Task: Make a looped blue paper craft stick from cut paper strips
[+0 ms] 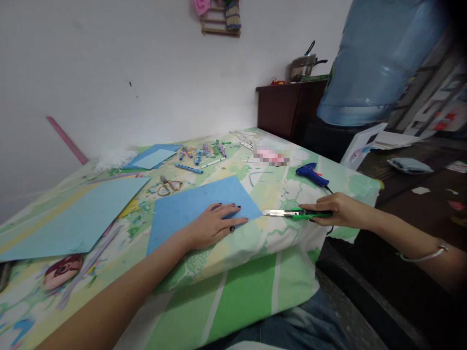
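Observation:
A blue sheet of paper [197, 206] lies on the table in front of me. My left hand [215, 223] rests flat on its near right part, fingers spread and pointing right. To the right, my right hand [330, 209] grips a green and black utility knife [297, 213]. The knife's blade is out and points left, its tip at the right corner of the blue paper; whether it touches I cannot tell. A blue hot glue gun [312, 174] lies beyond the knife, its cord running toward my right hand.
Large light-blue sheets [80, 209] cover the table's left side. Scissors [168, 186], a blue stick [188, 168], small paper rolls [206, 149] and scraps lie behind the blue paper. A patterned cloth [248, 277] hangs over the front edge. A water bottle [368, 63] stands at right.

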Available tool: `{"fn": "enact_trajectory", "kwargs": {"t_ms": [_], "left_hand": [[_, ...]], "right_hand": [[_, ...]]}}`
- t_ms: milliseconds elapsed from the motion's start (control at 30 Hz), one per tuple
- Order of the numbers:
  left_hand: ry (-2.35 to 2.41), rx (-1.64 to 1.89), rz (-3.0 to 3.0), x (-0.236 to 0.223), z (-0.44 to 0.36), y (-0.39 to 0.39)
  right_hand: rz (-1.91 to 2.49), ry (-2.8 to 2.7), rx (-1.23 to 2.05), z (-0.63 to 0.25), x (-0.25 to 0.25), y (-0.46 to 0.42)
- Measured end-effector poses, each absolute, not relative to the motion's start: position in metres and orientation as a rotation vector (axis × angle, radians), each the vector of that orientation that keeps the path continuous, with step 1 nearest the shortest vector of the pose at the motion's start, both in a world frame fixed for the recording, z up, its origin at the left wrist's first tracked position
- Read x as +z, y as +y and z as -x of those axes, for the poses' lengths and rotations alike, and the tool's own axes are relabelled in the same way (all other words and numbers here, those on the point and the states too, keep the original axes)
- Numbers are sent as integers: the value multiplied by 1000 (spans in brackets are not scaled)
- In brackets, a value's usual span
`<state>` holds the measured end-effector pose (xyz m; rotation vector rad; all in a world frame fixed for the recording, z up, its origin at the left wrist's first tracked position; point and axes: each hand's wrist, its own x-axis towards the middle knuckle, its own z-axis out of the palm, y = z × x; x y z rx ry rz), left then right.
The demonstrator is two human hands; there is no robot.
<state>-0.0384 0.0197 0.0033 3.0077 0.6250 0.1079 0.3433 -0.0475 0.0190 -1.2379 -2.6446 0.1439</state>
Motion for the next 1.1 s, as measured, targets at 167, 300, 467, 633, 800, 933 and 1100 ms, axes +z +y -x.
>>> {"fn": "enact_trajectory", "kwargs": {"t_ms": [167,300,467,633,800,933,1100], "left_hand": [[622,121,-2973,3,39,20],[631,110,-2968,3,38,19],[651,112,-2955,5,38,17],[661,107,-2975,4,37,17],[655,142,-2977,2,37,17],[653,160,-2962,1,38,18],[635,168,-2955,2,38,18]], "right_hand": [[1279,-2654,105,-335,22,-51],[1272,-2665,115,-334,20,-50],[1239,-2655,197,-338,18,-46],[1219,-2645,221,-341,17,-44],[1222,-2674,164,-337,17,-41],[1240,-2701,158,-333,19,-41],[1244,-2687,150,-336,18,-43]]}}
